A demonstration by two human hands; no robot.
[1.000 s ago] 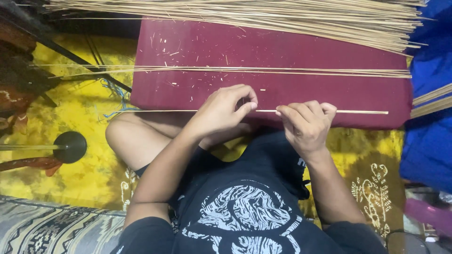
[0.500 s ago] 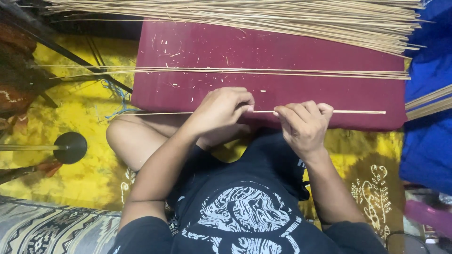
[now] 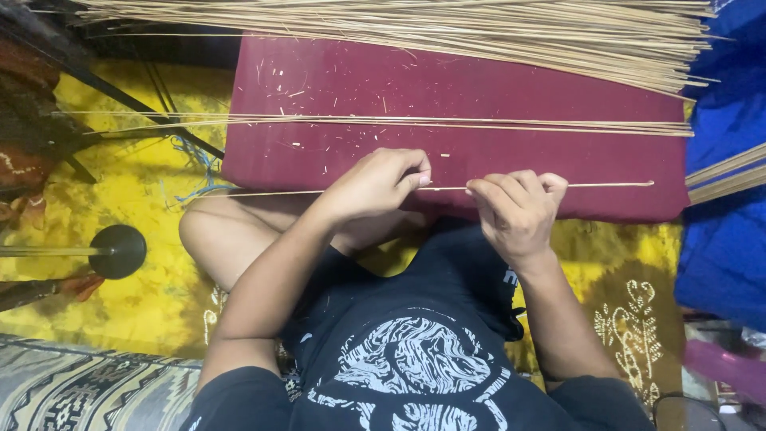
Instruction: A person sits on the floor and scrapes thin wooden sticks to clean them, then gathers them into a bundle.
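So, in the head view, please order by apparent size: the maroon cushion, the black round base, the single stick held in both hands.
1. maroon cushion, clearly largest.
2. Single stick: long but very thin, spanning most of the cushion's width.
3. Black round base: shortest, though wider than the stick, so by area these two are uncertain.

a person is sitting on a yellow cloth [image 3: 144, 191] and looking down at two hands. the left hand [image 3: 375, 185] and the right hand [image 3: 519, 211] are both pinching one long thin stick [image 3: 606, 185]. the stick is lying across a dark red cushion [image 3: 479, 88]. a few more thin sticks [image 3: 447, 122] are lying in a row on the cushion, farther away. a big pile of sticks [image 3: 447, 28] is lying at the far edge. a blue cloth [image 3: 722, 239] is sitting on the right.
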